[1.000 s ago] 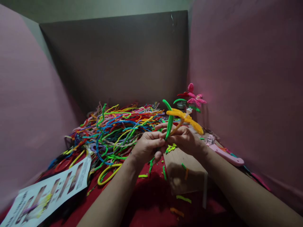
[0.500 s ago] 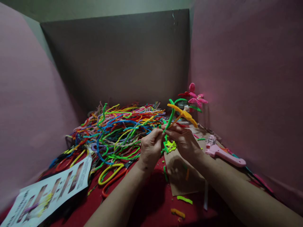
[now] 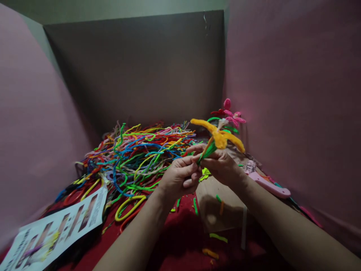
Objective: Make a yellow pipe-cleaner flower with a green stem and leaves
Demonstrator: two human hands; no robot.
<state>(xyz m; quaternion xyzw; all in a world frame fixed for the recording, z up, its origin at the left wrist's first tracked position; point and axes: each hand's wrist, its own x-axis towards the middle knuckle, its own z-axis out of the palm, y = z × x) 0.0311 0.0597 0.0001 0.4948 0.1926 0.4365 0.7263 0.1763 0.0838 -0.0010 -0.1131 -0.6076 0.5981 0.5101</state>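
Note:
An orange pipe-cleaner flower [image 3: 219,137] with a white centre tilts up above both hands. Green pipe cleaner [image 3: 209,150] lies along its stem just below the petals. My left hand [image 3: 182,175] is closed, its thumb and fingers pinching the lower end of the stem. Close beside it, my right hand [image 3: 222,165] is closed round the green part and stem from the right. The fingertips of both hands meet near the base, where the stem's tip is hidden.
A heap of coloured pipe cleaners [image 3: 141,154] spreads behind and left. Scissors [image 3: 126,207] and a printed sheet [image 3: 64,226] lie left. Cardboard [image 3: 222,214], a pink glue gun [image 3: 267,184] and pink flowers [image 3: 234,117] are right, between pink side walls.
The orange flower has turned, its petals now spread wider and its centre lower. The green piece that stood up apart now lies against the stem. My left hand has shifted slightly down.

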